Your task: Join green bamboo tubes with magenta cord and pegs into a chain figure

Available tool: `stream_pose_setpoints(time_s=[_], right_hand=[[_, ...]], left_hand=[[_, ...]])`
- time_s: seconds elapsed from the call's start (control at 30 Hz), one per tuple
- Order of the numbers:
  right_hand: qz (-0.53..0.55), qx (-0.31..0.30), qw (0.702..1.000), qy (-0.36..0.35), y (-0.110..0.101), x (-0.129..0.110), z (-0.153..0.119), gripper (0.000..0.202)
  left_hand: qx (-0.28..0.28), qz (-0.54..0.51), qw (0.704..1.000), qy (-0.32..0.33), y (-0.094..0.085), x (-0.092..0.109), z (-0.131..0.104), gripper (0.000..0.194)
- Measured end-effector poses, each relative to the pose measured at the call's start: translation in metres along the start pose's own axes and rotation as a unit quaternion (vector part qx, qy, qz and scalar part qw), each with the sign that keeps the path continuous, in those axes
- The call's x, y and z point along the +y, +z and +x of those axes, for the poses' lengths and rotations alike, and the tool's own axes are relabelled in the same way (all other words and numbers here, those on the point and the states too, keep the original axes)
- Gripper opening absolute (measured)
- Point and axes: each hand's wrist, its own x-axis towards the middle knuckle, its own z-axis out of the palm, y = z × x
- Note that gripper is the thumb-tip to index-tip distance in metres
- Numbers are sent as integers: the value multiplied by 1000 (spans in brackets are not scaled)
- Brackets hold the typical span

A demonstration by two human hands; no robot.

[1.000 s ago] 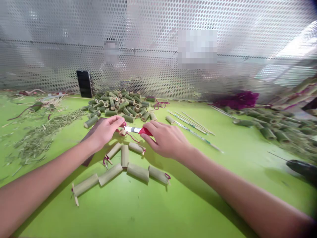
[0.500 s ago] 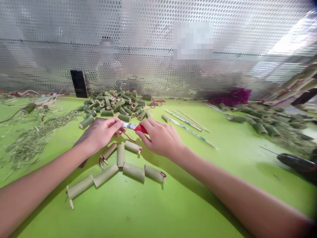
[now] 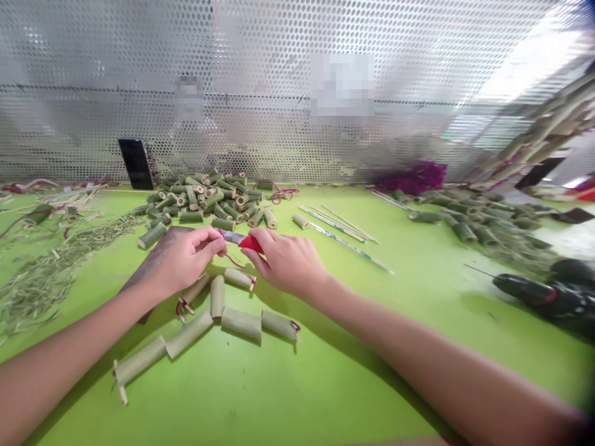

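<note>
My right hand [image 3: 290,259] grips a cutter knife by its red handle [image 3: 251,244]. Its grey blade [image 3: 232,236] points left toward the fingertips of my left hand [image 3: 186,257]. Those fingers are pinched on a thin purple cord [image 3: 235,262]; one part of it crosses near the blade tip, and a loose end hangs below. Just under my hands lie pale bamboo tubes [image 3: 240,323] joined in a limbed figure, with purple cord and small sticks at several ends. A dark flat board [image 3: 155,263] lies partly hidden beneath my left hand.
Behind my hands is a heap of short green bamboo pieces [image 3: 214,197]. A phone [image 3: 136,164] leans against the perforated metal wall [image 3: 260,80]. Thin sticks [image 3: 346,232] lie right of centre. A black drill [image 3: 534,291] rests at the right, shavings [image 3: 60,266] at the left.
The view has swung slightly right, so everything sits further left. The fingers of my left hand have shifted a little, and purple cord now shows by the blade. My right hand keeps its grip.
</note>
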Motion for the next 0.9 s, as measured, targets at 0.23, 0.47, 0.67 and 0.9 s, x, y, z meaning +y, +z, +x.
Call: stream_pose_setpoints(time_s=[0.23,0.47,0.67,0.9], right_hand=[[29,1,1000,4,1,1,2,34],[24,31,992,124,-4,44,8,38],[-34,-3,989,141,-4,83,12,40],[-52,-69,987,133,5,90,16,45]], left_hand=[[9,-22,1000,-2,2,5,-3,29],[-13,-17,1000,-12,2,4,-5,29],[-47,-14,999,-19,-1,0,-6,33],[-33,-22,999,1,-10,3,-1,30]])
